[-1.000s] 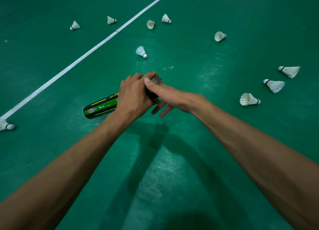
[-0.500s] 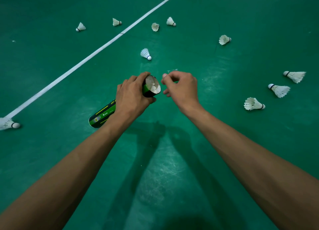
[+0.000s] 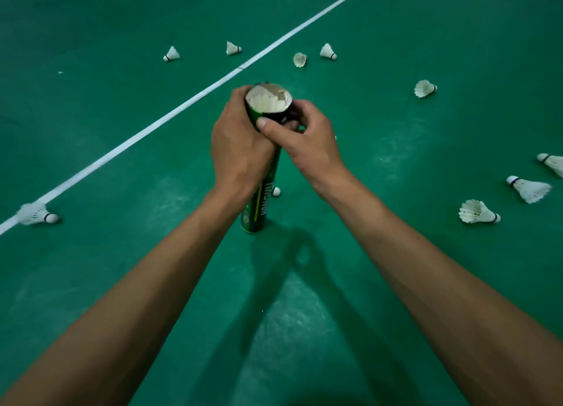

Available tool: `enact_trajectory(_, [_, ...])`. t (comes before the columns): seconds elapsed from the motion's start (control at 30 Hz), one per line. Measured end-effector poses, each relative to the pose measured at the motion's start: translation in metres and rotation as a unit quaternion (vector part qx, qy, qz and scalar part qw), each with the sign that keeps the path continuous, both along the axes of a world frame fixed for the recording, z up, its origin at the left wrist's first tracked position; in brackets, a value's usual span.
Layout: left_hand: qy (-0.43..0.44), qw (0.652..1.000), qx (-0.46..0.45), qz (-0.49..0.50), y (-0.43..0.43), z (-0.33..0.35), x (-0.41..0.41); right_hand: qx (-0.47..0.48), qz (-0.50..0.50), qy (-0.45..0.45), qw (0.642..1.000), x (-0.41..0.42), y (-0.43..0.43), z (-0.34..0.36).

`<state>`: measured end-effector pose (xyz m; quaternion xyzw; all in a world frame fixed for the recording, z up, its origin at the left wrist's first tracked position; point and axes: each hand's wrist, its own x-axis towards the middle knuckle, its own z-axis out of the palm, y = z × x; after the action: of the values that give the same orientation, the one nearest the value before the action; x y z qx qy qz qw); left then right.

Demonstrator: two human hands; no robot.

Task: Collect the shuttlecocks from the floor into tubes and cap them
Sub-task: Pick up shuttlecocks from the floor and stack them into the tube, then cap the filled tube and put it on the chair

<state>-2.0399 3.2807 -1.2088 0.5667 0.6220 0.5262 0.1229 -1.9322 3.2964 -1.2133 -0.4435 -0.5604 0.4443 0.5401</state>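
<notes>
A green and black shuttlecock tube [image 3: 258,204] stands nearly upright with its base on or just above the floor. White feathers [image 3: 268,100] fill its uncapped mouth. My left hand [image 3: 239,149] wraps around the tube's upper half. My right hand [image 3: 304,140] grips the tube just under its rim, thumb across the front. No cap shows. Several loose white shuttlecocks lie on the floor: one [image 3: 478,212] to the right, one [image 3: 35,214] at the far left, one [image 3: 425,88] further back, and a cork tip [image 3: 276,191] peeks out behind the tube.
The green court floor [image 3: 396,253] is crossed by a white line [image 3: 146,130] running from the left edge to the top right. More shuttlecocks lie beyond it, such as one [image 3: 172,53] at the back left, and others at the right edge [image 3: 530,189].
The tube has swung from lying tilted to standing nearly upright. My right hand, free half a second ago, now grips the tube under its rim.
</notes>
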Motion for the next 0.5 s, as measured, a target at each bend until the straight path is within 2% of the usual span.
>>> enact_trajectory(0.17, [-0.041,0.998,-0.012,0.039,0.004,0.011,-0.002,0.0,-0.01,0.022,1.0,-0.012,0.006,0.009])
enact_trajectory(0.5, [-0.106,0.99,-0.09,0.012,0.048,0.05,-0.044,-0.05,0.026,0.046,0.997,-0.038,0.035,0.039])
